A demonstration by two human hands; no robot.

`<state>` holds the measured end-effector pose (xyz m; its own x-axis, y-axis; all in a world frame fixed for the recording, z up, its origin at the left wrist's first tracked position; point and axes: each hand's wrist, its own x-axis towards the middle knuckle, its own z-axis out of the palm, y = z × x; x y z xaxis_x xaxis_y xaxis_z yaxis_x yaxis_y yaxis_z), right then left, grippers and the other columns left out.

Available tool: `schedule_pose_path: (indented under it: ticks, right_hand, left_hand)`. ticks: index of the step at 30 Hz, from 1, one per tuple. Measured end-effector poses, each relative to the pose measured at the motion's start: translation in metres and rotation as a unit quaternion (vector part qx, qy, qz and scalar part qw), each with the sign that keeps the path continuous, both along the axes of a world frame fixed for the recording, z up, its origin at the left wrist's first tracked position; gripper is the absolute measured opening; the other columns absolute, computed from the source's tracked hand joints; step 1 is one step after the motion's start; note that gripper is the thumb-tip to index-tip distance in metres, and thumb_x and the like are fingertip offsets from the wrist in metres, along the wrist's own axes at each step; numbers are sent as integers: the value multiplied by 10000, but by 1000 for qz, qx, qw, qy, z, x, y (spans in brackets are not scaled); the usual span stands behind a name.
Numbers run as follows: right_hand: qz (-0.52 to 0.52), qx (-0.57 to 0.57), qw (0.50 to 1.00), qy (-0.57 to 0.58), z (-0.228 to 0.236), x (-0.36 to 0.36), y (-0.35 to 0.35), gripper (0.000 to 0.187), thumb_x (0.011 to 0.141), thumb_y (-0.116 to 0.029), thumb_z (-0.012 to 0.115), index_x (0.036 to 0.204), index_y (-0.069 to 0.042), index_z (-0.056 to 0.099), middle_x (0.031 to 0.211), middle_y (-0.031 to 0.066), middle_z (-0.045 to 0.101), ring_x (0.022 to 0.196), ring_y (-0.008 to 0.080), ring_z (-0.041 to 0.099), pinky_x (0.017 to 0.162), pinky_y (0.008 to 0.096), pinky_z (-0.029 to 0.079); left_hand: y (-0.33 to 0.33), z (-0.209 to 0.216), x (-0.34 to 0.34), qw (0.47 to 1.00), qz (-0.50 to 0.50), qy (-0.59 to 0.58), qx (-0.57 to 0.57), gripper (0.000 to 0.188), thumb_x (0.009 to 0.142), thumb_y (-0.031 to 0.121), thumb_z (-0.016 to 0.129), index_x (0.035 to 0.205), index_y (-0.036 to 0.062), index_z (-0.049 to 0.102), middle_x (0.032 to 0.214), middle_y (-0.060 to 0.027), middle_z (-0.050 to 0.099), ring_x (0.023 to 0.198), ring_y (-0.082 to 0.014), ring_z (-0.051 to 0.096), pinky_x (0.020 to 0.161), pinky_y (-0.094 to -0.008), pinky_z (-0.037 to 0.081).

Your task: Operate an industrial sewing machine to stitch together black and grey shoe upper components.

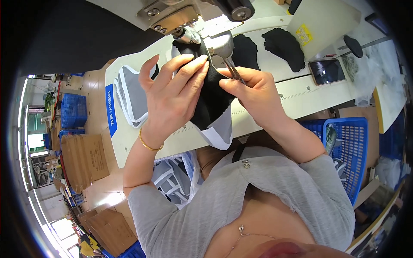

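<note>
Under the sewing machine's head [176,21] lies a black fabric piece [211,103], with white-edged grey cloth [219,133] hanging below it. The fingertips of my left hand [174,92] pinch the black fabric along its upper edge, close to the needle area; the little finger sticks out to the left. My right hand [258,92] grips slim metal tweezers [232,69] between thumb and fingers, their prongs pointing up toward the machine beside the fabric's right edge. The exact needle point is hidden behind the fabric and the machine parts.
A grey piece with white binding [131,96] lies at the table's left. Black cut pieces [284,47] and a phone [327,71] lie on the right. Below the table are a bag of bound grey pieces [174,178] and a blue basket [355,150]. Cardboard boxes [84,159] stand left.
</note>
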<state>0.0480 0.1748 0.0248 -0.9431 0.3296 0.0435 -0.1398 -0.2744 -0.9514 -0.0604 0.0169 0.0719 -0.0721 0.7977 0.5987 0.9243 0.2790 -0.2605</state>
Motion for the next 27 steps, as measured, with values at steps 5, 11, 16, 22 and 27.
schedule_pose_path:
  ticks: [5, 11, 16, 22, 27]
  right_hand:
    - [-13, -4, 1000, 8, 0, -9, 0, 219, 874, -100, 670, 1047, 27, 713, 662, -86, 535, 581, -18, 409, 491, 183, 308]
    - [-15, 14, 1000, 15, 9, -16, 8, 219, 869, -107, 671, 1039, 24, 717, 642, -91, 506, 572, -18, 393, 482, 189, 300]
    - [-24, 60, 998, 29, 11, -23, 15, 199, 878, -141, 663, 978, 22, 720, 620, -101, 480, 568, -17, 363, 478, 201, 288]
    - [-45, 90, 994, 42, 12, -30, 16, 205, 890, -167, 666, 898, 36, 692, 636, -98, 498, 618, -11, 375, 508, 200, 316]
    - [-50, 81, 995, 44, 15, -29, 14, 228, 894, -177, 669, 894, 50, 685, 651, -92, 511, 638, -6, 388, 523, 201, 332]
  left_hand:
    - [2, 2, -6, 1000, -1, 6, 2, 241, 779, 105, 719, 1019, 91, 736, 1085, 29, 675, 1027, -139, 609, 1043, -446, 272]
    - [7, 1, -14, 1000, -3, 12, 24, 260, 773, 106, 721, 1033, 96, 728, 1044, 21, 656, 1031, -153, 594, 1035, -443, 277]
    - [12, -2, -18, 998, 7, 23, 50, 267, 770, 110, 727, 1037, 97, 726, 1008, 13, 646, 1035, -167, 579, 1012, -438, 284]
    - [13, -5, -17, 998, 40, 28, 50, 251, 801, 130, 720, 1049, 98, 730, 998, 17, 646, 1034, -167, 571, 1005, -439, 274]
    - [13, -5, -17, 997, 50, 24, 49, 236, 817, 139, 711, 1047, 99, 737, 1009, 23, 653, 1043, -172, 562, 996, -419, 267]
